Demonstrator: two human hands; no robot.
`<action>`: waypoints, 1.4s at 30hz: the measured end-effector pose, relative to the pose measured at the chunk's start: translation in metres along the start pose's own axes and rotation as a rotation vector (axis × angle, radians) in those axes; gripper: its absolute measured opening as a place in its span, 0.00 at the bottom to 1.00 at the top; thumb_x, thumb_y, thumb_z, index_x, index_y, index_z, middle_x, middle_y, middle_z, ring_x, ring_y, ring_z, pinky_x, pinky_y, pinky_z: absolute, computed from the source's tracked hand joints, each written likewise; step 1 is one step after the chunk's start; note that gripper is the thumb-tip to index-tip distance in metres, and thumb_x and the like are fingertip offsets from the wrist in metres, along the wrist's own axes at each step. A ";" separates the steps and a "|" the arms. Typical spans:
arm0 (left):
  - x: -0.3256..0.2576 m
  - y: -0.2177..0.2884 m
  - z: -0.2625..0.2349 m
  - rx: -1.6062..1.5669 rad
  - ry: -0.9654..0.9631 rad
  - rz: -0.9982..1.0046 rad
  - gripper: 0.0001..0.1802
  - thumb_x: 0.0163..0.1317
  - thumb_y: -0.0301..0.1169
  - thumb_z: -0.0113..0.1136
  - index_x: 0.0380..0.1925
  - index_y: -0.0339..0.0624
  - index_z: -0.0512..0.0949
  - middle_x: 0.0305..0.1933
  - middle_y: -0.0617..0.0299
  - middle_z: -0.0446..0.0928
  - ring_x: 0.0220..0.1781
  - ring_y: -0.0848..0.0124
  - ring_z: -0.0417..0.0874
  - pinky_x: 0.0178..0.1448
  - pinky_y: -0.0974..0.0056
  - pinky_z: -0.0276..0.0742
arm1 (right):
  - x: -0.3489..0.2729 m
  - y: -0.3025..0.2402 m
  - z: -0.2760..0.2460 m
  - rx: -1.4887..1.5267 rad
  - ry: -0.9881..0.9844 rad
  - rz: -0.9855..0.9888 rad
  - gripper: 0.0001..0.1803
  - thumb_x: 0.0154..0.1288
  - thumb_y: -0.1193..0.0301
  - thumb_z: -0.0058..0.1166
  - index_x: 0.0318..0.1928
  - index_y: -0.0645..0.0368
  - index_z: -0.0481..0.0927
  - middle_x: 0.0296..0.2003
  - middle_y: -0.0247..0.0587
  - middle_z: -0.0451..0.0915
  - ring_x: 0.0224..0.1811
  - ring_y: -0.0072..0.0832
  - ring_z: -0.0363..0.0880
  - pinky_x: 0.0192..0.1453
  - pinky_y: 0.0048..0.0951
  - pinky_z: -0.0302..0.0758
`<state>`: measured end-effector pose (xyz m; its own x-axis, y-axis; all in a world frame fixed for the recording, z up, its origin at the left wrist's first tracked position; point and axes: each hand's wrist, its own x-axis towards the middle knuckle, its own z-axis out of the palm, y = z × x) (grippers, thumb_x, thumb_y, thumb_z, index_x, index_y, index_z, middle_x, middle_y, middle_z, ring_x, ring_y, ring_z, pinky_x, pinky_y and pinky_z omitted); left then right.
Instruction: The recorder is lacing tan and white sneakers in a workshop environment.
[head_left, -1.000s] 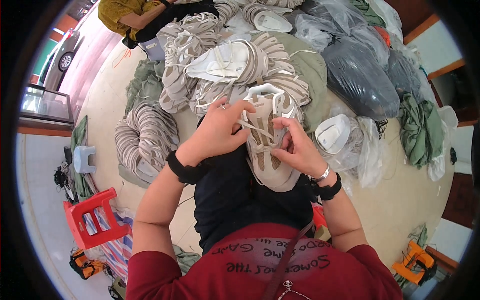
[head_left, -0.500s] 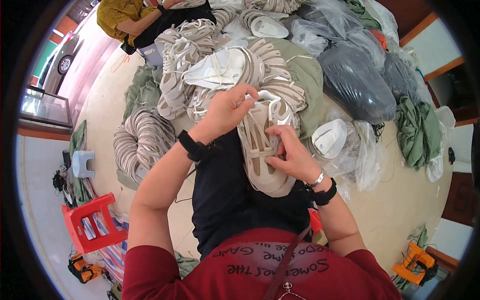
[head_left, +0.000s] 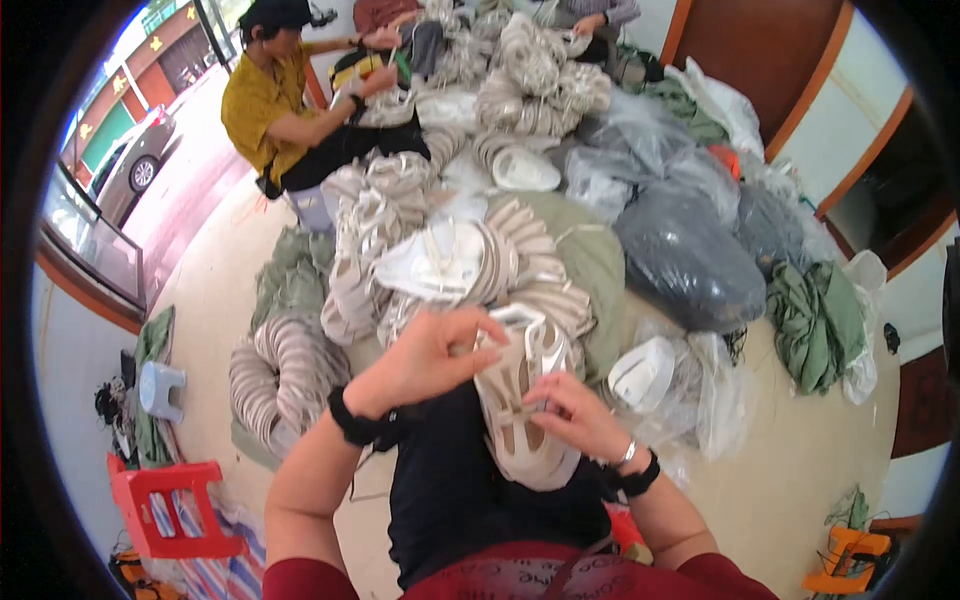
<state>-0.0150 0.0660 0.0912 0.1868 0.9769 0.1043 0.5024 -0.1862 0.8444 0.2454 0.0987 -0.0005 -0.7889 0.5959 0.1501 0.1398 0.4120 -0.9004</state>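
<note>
While hands (head_left: 428, 355) (head_left: 575, 415) work shoe (head_left: 528, 460), shirt lettering (head_left: 515, 575) seems blurred.

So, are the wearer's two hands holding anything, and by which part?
I can't tell for sure: the right hand is at the laces of a beige shoe, the left hand near its opening, but blur hides whether either grips.

Bright light glints off the dark bag (head_left: 685, 265) (rimward edges bow), with slight blur throughout.
</note>
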 end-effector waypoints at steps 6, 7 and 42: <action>-0.020 0.025 -0.012 -0.135 -0.004 -0.072 0.10 0.60 0.26 0.65 0.42 0.43 0.82 0.22 0.72 0.70 0.23 0.84 0.67 0.28 0.74 0.61 | 0.004 -0.026 0.018 -0.004 -0.009 0.009 0.16 0.67 0.73 0.54 0.54 0.59 0.79 0.32 0.40 0.80 0.32 0.28 0.80 0.38 0.28 0.76; -0.022 0.028 -0.011 -0.175 0.008 -0.081 0.09 0.60 0.26 0.65 0.41 0.42 0.82 0.22 0.73 0.70 0.23 0.84 0.67 0.29 0.74 0.62 | 0.006 -0.033 0.020 0.014 -0.018 0.066 0.17 0.68 0.72 0.53 0.56 0.58 0.77 0.33 0.42 0.81 0.33 0.33 0.81 0.39 0.30 0.76; -0.138 -0.017 -0.104 -1.269 0.930 0.147 0.14 0.75 0.32 0.46 0.55 0.39 0.73 0.21 0.73 0.61 0.22 0.81 0.64 0.37 0.73 0.70 | -0.031 -0.059 -0.045 0.770 0.023 0.093 0.16 0.70 0.67 0.51 0.27 0.63 0.79 0.17 0.30 0.72 0.16 0.17 0.65 0.20 0.23 0.60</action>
<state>-0.1373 -0.0549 0.1168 -0.6337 0.7681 0.0914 -0.5666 -0.5414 0.6211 0.2886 0.0875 0.0664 -0.7805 0.6223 0.0605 -0.2566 -0.2307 -0.9386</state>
